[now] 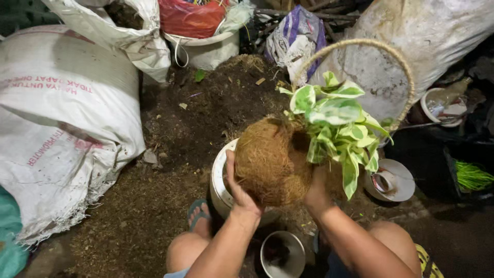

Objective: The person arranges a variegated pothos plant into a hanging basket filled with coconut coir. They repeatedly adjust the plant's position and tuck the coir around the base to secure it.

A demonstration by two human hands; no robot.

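My left hand (241, 191) cups the coir ball's (271, 160) near side above the white pot (220, 180), propping it (soil (206, 110) lies beyond); my right hand (316, 194) clasps underneath so the variegated plant (337, 126) stands upright beneath its rope loop (391, 54).

Both hands (278, 193) cupping coir ball (270, 162) (variegated plant (337, 123) inside), white pot (220, 177)

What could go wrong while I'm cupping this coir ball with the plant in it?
The coir ball is cradled by the left hand and right hand from below only; it could roll off and hit the white pot. The variegated plant leans right, so stems may bend. The rope handle could snag leaves.
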